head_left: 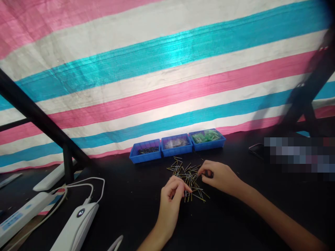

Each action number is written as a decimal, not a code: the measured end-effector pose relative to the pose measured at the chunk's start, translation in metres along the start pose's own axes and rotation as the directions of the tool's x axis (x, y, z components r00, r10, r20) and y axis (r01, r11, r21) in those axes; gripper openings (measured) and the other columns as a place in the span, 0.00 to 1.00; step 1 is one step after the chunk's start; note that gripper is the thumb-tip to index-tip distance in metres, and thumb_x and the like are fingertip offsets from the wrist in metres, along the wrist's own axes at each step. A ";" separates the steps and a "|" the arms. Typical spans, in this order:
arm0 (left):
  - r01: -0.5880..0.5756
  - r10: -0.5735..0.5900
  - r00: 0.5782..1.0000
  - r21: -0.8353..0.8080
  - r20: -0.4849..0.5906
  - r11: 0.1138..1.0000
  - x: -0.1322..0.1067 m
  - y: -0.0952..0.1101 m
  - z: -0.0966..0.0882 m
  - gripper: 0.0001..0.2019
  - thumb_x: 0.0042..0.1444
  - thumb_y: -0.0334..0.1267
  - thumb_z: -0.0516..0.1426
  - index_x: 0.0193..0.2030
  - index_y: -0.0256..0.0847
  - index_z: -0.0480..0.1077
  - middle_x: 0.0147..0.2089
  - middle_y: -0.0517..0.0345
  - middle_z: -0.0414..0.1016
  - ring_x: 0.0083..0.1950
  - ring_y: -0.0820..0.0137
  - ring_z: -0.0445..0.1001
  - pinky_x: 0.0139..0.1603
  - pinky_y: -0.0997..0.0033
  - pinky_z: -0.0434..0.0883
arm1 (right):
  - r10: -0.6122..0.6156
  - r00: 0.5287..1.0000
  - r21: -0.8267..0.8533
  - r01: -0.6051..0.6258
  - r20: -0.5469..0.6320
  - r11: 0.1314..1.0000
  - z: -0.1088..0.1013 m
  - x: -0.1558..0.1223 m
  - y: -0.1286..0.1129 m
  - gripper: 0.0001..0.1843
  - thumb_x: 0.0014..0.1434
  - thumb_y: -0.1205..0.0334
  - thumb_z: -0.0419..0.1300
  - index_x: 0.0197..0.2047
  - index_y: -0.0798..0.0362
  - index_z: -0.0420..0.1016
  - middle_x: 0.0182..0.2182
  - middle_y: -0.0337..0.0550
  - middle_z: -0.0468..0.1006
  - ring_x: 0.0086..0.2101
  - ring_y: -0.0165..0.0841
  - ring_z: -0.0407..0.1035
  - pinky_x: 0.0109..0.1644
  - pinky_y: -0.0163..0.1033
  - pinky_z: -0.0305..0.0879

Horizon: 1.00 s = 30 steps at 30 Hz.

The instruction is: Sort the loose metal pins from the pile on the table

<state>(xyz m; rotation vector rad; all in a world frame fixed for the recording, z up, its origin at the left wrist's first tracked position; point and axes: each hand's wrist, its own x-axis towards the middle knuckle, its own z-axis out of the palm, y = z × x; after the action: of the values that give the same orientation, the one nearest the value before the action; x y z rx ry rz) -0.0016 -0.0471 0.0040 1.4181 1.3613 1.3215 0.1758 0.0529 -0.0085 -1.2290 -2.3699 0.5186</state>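
Note:
A loose heap of thin metal pins (188, 173) lies on the black table (136, 202) in front of me. My left hand (171, 200) rests at the heap's near left edge, its fingers curled into a pinch on pins I can barely make out. My right hand (220, 176) sits at the heap's right side, thumb and fingers pinched together on a pin. Behind the heap stand three small blue trays in a row: the left tray (134, 157) holds dark pins, the middle tray (164, 151) holds clear pieces, the right tray (222, 141) holds green pieces.
A striped pink, white and cyan tarp (157, 69) hangs behind the table. White power strips (21, 214) and a white device (75, 226) with cables lie at the left. A black frame bar (39, 118) slants there. A dark phone (258, 150) lies at the right.

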 end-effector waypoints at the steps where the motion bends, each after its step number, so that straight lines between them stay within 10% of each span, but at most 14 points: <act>1: -0.001 0.001 1.000 0.008 0.000 1.000 0.000 0.000 0.000 0.18 0.58 0.41 0.49 0.20 0.38 0.70 0.28 0.57 0.63 0.30 0.73 0.62 0.28 0.74 0.57 | -0.002 1.000 0.015 0.003 -0.009 1.000 0.001 0.000 -0.001 0.09 0.47 0.65 0.56 0.29 0.47 0.77 0.26 0.36 0.74 0.26 0.29 0.66 0.30 0.33 0.56; 15: 0.031 -0.026 0.999 0.142 -0.038 0.989 0.005 -0.015 0.003 0.10 0.48 0.41 0.60 0.36 0.41 0.76 0.34 0.57 0.67 0.26 0.77 0.61 0.24 0.76 0.58 | -0.076 0.997 0.662 0.047 0.015 0.748 0.013 -0.003 -0.024 0.13 0.54 0.54 0.58 0.31 0.52 0.79 0.35 0.43 0.75 0.32 0.31 0.69 0.33 0.33 0.64; 30: 0.008 -0.003 0.995 0.048 -0.096 0.999 0.007 -0.014 0.002 0.08 0.50 0.41 0.59 0.33 0.39 0.75 0.33 0.58 0.64 0.26 0.78 0.60 0.24 0.77 0.57 | -0.050 0.999 0.742 0.046 -0.017 0.668 0.020 -0.004 -0.025 0.11 0.51 0.55 0.61 0.31 0.55 0.78 0.33 0.43 0.73 0.30 0.28 0.66 0.31 0.33 0.63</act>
<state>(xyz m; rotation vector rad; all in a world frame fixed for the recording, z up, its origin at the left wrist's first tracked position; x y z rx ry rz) -0.0035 -0.0380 -0.0090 1.3975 1.4676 1.3766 0.1509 0.0336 -0.0135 -0.7573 -1.8301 1.3118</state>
